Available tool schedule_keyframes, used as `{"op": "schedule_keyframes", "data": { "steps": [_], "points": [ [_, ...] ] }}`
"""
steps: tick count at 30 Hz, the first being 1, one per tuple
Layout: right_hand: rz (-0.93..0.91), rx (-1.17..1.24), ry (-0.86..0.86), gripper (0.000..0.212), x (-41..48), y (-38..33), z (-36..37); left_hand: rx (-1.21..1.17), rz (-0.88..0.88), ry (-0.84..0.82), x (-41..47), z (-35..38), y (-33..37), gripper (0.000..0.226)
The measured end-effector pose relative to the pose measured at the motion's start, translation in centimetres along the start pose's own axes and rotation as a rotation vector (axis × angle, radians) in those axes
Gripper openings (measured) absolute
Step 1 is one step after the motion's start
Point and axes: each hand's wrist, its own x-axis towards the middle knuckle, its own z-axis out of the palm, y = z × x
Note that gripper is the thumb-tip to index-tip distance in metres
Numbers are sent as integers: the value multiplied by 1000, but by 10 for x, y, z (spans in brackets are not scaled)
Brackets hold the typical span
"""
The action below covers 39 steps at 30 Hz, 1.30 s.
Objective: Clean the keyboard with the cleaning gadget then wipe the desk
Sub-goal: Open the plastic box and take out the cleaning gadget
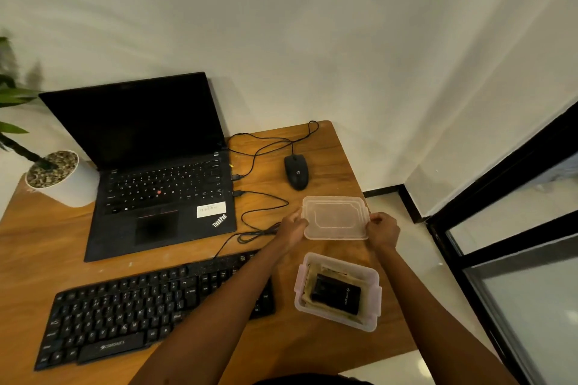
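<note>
A clear plastic lid (334, 217) is held flat above the wooden desk (47, 247). My left hand (292, 226) grips its left edge and my right hand (383, 230) grips its right edge. Just nearer to me stands the open clear plastic box (373, 300), with a black boxy gadget (336, 293) lying on a folded cloth inside. The black external keyboard (125, 309) lies at the front left of the desk, partly under my left forearm.
An open black laptop (156, 172) sits behind the keyboard. A black wired mouse (296, 171) and loose cables (259, 212) lie right of it. A white plant pot (59, 178) stands at the far left. The desk's right edge runs close to the box.
</note>
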Motion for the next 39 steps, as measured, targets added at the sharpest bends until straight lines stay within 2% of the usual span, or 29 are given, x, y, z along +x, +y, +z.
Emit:
{"op": "schedule_keyframes", "data": {
  "steps": [3, 6, 7, 9, 12, 14, 16, 19, 21, 25, 27, 31, 35, 39],
  "points": [
    [-25, -32, -42, 18, 7, -2, 2, -15, -26, -35, 8, 2, -9, 51],
    [-41, -21, -37, 21, -1, -8, -10, -140, -3, -12, 0, 3, -10, 40],
    [-56, -25, -46, 22, -7, -7, -18, -78, 26, 44, -9, 0, -11, 38],
    [-111, -85, -157, 19, -21, 0, -37, 211, 88, 116, -29, -9, -24, 36],
    [-131, -276, -430, 22, -43, 27, -63, 539, 122, 25, -56, -21, -51, 34],
    [-99, -343, -527, 24, -57, 42, -72, 700, 164, 18, -65, -17, -65, 37],
    [-31, -297, -581, 20, -70, 48, -74, 771, 227, 47, -69, -12, -72, 34],
    [-71, -303, -500, 5, -80, 44, -70, 773, 262, 66, -69, -10, -79, 29],
    [-136, -302, -419, 4, -79, 38, -68, 749, 271, 68, -66, -10, -80, 26],
    [-183, -228, -384, 20, -60, 13, -72, 529, 328, 137, -59, -7, -54, 19],
    [-229, -223, -323, 26, -43, -7, -70, 491, 336, 158, -50, -7, -34, 14],
    [-341, -245, -279, 16, -13, -43, -58, 484, 287, 140, -25, -6, -3, 21],
    [-324, -251, -288, 32, 14, -52, -37, 487, 231, 139, -7, -4, 9, 28],
    [-285, -288, -284, 18, 25, -48, -18, 531, 174, 142, 5, -4, 5, 30]
  ]
}}
